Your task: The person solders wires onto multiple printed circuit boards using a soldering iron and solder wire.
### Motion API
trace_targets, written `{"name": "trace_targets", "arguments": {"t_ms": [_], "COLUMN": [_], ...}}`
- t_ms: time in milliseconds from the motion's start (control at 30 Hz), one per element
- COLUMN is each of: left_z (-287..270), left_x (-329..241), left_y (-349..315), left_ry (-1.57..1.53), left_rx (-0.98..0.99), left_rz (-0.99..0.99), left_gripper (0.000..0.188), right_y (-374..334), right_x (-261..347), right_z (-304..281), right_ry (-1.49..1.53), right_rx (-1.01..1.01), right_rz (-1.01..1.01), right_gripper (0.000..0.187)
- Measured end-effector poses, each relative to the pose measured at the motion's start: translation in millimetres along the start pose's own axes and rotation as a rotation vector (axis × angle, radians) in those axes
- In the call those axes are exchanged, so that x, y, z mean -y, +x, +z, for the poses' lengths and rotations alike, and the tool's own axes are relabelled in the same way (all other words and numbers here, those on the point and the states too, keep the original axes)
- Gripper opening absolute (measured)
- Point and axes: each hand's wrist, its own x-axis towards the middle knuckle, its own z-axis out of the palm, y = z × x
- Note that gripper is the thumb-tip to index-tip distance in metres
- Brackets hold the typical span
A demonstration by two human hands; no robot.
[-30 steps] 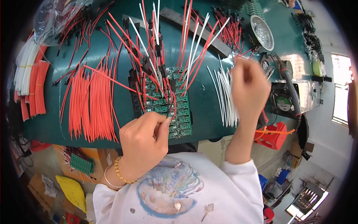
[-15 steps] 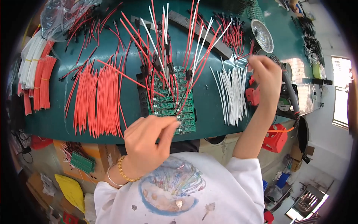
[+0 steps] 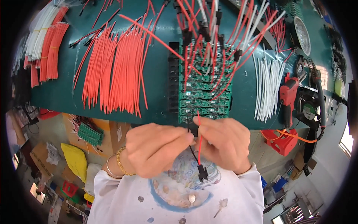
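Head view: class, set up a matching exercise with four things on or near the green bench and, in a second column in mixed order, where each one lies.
Things:
1. red wires
2. white wires
3. circuit boards
4. black plug

Places:
A. hanging below both hands, on a red and a black lead
B. spread out left of the boards
C. middle of the bench, just above the hands
D. right of the boards, beside a red tool

Pairs: 1-B, 2-D, 3-C, 4-A

The left hand and right hand pinch the leads together.
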Motion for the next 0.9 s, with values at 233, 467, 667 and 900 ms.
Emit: {"name": "trace_targets", "arguments": {"t_ms": [233, 467, 667, 900], "left_z": [2, 0, 0, 0], "left_x": [15, 18, 15, 13], "left_y": [-8, -7, -6, -9], "left_ry": [0.074, 0.072, 0.022, 0.032], "left_rx": [-0.056, -0.072, -0.045, -0.061], "left_rz": [0.005, -0.017, -0.075, -0.069], "left_gripper": [0.023, 0.022, 0.024, 0.025], "right_y": [0, 6, 10, 5], "right_x": [-15, -16, -10, -15], "right_z": [20, 23, 17, 24], "right_ry": [0.044, 0.096, 0.124, 0.122], "right_rx": [-0.051, -0.052, -0.022, -0.077], "right_rz": [-0.029, 0.009, 0.081, 0.036], "right_gripper": [0.039, 0.038, 0.026, 0.035]}}
